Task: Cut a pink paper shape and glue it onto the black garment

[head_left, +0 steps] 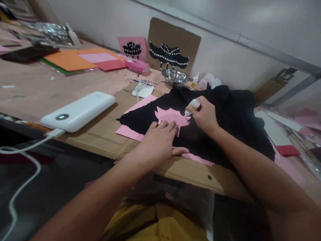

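A pink paper cutout (169,115) with a spiky outline lies on black fabric (208,140). My left hand (160,137) rests on the cutout's lower left, fingers stretched flat and thumb out on the cloth. In my right hand (206,115) is a small white glue bottle (194,106), tipped with its nozzle down at the cutout's right edge. Whether the nozzle touches the paper I cannot tell. Pink paper (130,132) shows from under the fabric, with brown cardboard (107,140) below it.
A white power bank (77,110) with a cable lies at left. Behind stand a metal bowl (175,77), another glue bottle (195,80) and a cardboard panel (173,33) bearing a beaded black shape. Orange sheets (67,60) lie at the back left. The table's front edge is close.
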A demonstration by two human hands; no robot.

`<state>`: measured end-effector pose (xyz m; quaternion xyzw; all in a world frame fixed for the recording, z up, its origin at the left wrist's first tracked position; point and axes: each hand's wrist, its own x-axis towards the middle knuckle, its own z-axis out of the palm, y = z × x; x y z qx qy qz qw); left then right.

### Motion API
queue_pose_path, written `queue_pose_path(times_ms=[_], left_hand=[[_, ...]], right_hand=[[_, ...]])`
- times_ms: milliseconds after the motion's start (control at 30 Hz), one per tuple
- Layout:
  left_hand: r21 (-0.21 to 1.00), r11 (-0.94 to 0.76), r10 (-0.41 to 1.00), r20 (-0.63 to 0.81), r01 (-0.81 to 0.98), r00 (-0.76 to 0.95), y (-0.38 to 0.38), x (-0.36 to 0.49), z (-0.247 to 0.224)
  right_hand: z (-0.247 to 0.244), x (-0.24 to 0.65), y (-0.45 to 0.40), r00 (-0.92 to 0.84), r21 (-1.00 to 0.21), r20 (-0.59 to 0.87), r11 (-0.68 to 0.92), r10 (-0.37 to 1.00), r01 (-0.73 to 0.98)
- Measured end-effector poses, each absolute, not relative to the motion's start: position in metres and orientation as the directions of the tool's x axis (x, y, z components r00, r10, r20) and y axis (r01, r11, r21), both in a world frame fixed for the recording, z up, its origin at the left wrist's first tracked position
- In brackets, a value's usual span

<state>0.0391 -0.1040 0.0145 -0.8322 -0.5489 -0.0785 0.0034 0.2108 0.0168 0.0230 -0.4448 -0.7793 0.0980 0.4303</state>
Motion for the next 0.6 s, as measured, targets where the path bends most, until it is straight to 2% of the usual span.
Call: queue_pose_path(times_ms=[600], left_hand=[[0.047, -0.416, 0.900, 0.164, 0.908, 0.404, -0.102, 0.038, 0.008]], right_hand=[[0.024, 0.218, 0.017, -0.202, -0.544, 0.588, 0.568, 0.783, 0.617]])
